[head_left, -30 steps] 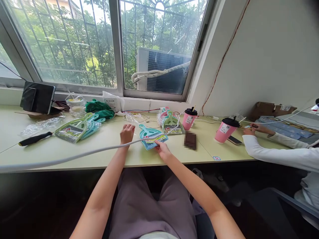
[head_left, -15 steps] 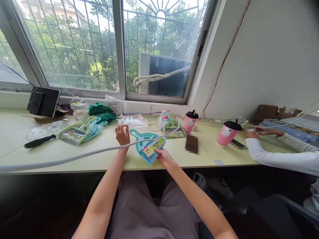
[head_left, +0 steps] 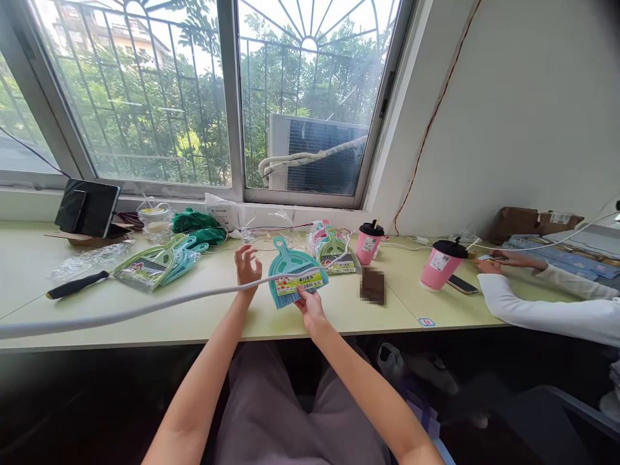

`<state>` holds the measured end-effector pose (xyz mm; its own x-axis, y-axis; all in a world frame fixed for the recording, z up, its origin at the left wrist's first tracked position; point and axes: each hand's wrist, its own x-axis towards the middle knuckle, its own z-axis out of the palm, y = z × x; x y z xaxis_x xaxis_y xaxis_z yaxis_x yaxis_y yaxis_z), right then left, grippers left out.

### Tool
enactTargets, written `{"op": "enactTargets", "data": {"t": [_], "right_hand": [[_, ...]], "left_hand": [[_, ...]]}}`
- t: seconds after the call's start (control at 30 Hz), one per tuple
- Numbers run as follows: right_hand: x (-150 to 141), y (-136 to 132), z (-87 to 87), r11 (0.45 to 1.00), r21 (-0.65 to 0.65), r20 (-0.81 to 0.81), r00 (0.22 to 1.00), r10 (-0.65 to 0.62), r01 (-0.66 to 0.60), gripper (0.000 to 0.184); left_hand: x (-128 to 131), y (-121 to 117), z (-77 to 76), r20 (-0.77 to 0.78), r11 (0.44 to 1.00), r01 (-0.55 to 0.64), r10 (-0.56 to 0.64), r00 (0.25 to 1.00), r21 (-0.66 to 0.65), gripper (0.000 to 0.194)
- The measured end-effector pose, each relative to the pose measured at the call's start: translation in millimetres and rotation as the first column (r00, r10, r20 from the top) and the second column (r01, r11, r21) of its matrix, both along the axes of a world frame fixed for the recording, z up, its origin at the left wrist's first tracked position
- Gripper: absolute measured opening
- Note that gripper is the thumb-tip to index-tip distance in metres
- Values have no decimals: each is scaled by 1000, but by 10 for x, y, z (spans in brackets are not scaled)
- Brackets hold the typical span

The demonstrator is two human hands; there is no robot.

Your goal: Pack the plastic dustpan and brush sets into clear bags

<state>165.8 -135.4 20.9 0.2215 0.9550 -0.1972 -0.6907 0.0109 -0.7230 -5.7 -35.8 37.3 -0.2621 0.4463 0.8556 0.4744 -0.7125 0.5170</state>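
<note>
My right hand [head_left: 310,309] grips the lower edge of a small turquoise dustpan and brush set [head_left: 290,259], thumb over its yellow-green printed label. The dustpan is held above the table with its handle pointing up and away from me. Left of it, my left hand [head_left: 248,263] is raised with fingers curled but apart, and nothing shows in it. A white cable [head_left: 184,296] crosses the view in front of the dustpan and my left hand. Further sets lie around: a green and turquoise stack [head_left: 145,266] to the left, a green and pink stack [head_left: 334,248] behind on the right.
A black-handled tool [head_left: 77,285], a tablet on a stand [head_left: 88,208] and a green plastic bag [head_left: 196,226] occupy the left. Two pink cups [head_left: 369,244] [head_left: 442,265], a pixelated brown item [head_left: 372,286] and a phone [head_left: 462,284] are right. A co-worker's white sleeve [head_left: 542,307] rests at far right.
The dustpan has turned more upright, its label now nearly level. My left hand has shifted slightly right, its fingers spreading. Clear plastic behind them has changed shape. The view tilts up a little.
</note>
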Motion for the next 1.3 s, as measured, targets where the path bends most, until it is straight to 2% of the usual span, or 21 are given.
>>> {"op": "enactTargets", "data": {"t": [0.07, 0.13, 0.2, 0.3, 0.37, 0.5, 0.57, 0.7, 0.83, 0.97, 1.03, 1.13, 1.2, 1.3], "right_hand": [[-18, 29, 31, 1000, 16, 9, 1000, 4, -4, 29], [-26, 57, 65, 1000, 25, 24, 1000, 6, -7, 28], [-28, 83, 88, 1000, 15, 49, 999, 0, 0, 26], [-23, 113, 94, 1000, -10, 84, 996, -13, 14, 24], [-20, 123, 88, 1000, -27, 96, 995, -13, 16, 24], [-14, 121, 76, 999, -28, 88, 996, 22, -19, 25], [-17, 124, 71, 999, -12, 71, 997, 35, -34, 25], [-57, 163, 64, 999, 5, 11, 999, 32, -32, 26], [-157, 191, 55, 998, 25, 13, 998, 64, -64, 26], [-231, 165, 57, 991, 58, 116, 986, 116, -123, 30], [-215, 155, 73, 988, 58, 167, 977, 130, -141, 30], [-103, 170, 94, 991, 59, 222, 970, 103, -118, 28], [17, 202, 89, 995, 79, 233, 972, 45, -65, 27], [217, 256, 35, 994, 93, 225, 972, -71, 51, 27]], "left_hand": [[1, 60, -12, 164, 1000, 9, -12, 986, 17, 46], [-36, 147, -37, 371, 999, 22, -9, 929, -32, 64], [-101, 248, -72, 543, 973, 186, -83, 836, -137, 72], [-179, 354, -118, 650, 844, 502, -277, 708, -187, 72], [-177, 360, -128, 616, 807, 565, -359, 701, -172, 73], [-83, 255, -90, 427, 875, 443, -332, 841, -194, 73], [-38, 197, -63, 351, 894, 403, -320, 880, -197, 71], [-6, 139, -28, 319, 865, 455, -379, 869, -212, 70], [-29, 124, 2, 415, 843, 498, -386, 824, -203, 77], [-52, 108, 33, 493, 754, 619, -462, 737, -220, 84], [-42, 103, 33, 468, 752, 615, -466, 751, -237, 84], [-6, 98, 17, 350, 792, 549, -451, 821, -267, 80], [19, 88, 6, 256, 807, 510, -447, 857, -299, 73], [42, 52, 7, 147, 805, 483, -462, 875, -344, 67]]}}
